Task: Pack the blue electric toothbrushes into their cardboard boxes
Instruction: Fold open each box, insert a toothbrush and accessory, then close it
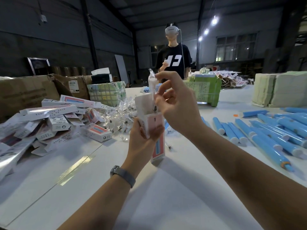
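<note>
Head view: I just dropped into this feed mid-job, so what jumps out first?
Dead centre, the left hand holds an open cardboard box upright while the right hand pinches a clear-wrapped brush head over its mouth. Rows of blue toothbrush handles lie on the white table at right, and a heap of packed and flat boxes lies at left. Beyond the table stands a person in a headset.

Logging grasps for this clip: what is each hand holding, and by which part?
Left hand grips the upright cardboard box around its upper half. Right hand pinches a clear-wrapped brush head near its top, over the open box.
</note>
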